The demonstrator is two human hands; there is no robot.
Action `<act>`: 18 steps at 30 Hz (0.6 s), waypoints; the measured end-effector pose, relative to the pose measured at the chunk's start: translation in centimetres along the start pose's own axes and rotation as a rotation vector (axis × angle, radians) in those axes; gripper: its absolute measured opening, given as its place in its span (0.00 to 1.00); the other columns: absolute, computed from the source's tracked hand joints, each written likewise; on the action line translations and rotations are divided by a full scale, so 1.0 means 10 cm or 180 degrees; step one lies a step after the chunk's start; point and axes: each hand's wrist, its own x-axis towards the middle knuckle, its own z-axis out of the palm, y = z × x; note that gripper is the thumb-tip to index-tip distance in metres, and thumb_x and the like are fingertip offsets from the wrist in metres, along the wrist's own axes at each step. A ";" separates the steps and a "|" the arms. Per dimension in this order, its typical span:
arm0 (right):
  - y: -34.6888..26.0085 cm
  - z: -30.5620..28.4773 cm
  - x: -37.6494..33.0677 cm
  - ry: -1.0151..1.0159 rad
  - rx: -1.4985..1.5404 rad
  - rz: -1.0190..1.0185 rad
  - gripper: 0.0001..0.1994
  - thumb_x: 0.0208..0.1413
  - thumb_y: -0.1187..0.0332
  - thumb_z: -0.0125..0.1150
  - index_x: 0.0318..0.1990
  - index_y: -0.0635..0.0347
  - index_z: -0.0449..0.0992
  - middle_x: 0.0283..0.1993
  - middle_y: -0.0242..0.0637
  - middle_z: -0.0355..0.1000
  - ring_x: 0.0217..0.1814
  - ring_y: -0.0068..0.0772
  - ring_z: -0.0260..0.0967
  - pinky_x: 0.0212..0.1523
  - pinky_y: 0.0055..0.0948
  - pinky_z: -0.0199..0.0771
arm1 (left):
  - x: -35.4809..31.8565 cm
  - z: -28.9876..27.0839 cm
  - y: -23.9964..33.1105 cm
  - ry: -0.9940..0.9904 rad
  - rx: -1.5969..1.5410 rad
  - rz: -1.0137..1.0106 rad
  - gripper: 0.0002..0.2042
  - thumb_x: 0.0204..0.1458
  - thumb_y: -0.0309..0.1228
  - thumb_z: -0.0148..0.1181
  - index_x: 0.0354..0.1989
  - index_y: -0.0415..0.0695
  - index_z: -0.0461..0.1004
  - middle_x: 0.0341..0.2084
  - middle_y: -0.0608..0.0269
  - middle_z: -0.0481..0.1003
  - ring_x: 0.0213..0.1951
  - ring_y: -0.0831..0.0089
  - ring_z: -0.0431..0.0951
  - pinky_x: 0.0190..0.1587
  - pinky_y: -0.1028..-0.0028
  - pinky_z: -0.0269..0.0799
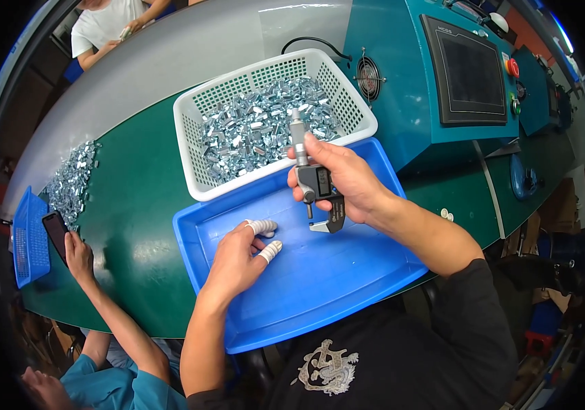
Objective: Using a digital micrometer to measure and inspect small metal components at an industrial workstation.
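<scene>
right hand (343,176) around micrometer (314,179), left hand (236,261) half-curled

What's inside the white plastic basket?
Small shiny metal pieces lie heaped in the white plastic basket. Whatever lies beneath the top layer is covered, and the micrometer in the right hand also blocks part of the heap.

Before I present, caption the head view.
Right grip holds a micrometer over a blue tray; left grip wears white finger cots; a white basket of metal pieces beyond.
</scene>
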 end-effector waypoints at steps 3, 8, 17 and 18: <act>-0.02 0.06 -0.04 0.0412 -0.0573 0.0057 0.18 0.62 0.50 0.46 0.39 0.57 0.62 0.30 0.37 0.72 0.26 0.23 0.72 0.11 0.18 0.60 | -0.01 0.01 0.01 0.0012 -0.0015 -0.0038 0.14 0.47 0.27 0.64 0.43 0.37 0.75 0.33 0.60 0.75 0.28 0.75 0.71 0.33 0.75 0.70; -0.02 -0.02 -0.03 0.0116 0.0238 0.0004 0.17 0.59 0.51 0.52 0.37 0.56 0.61 0.30 0.37 0.72 0.26 0.23 0.72 0.11 0.18 0.60 | -0.01 0.01 0.01 0.0003 -0.0044 -0.0044 0.14 0.47 0.27 0.64 0.43 0.37 0.75 0.32 0.60 0.75 0.28 0.75 0.71 0.33 0.75 0.70; -0.04 -0.02 -0.03 0.0305 0.0072 -0.0014 0.19 0.62 0.49 0.45 0.40 0.57 0.63 0.31 0.37 0.71 0.26 0.23 0.71 0.11 0.17 0.60 | 0.00 0.01 0.02 0.0014 -0.0018 -0.0024 0.14 0.47 0.27 0.64 0.43 0.37 0.75 0.32 0.59 0.75 0.28 0.75 0.71 0.34 0.75 0.70; -0.04 -0.03 -0.04 0.0089 0.0379 -0.0021 0.19 0.61 0.48 0.48 0.39 0.57 0.62 0.31 0.36 0.71 0.26 0.22 0.71 0.11 0.17 0.60 | 0.00 0.01 0.03 0.0006 -0.0028 -0.0039 0.14 0.47 0.27 0.64 0.43 0.36 0.75 0.32 0.59 0.75 0.28 0.75 0.71 0.34 0.75 0.70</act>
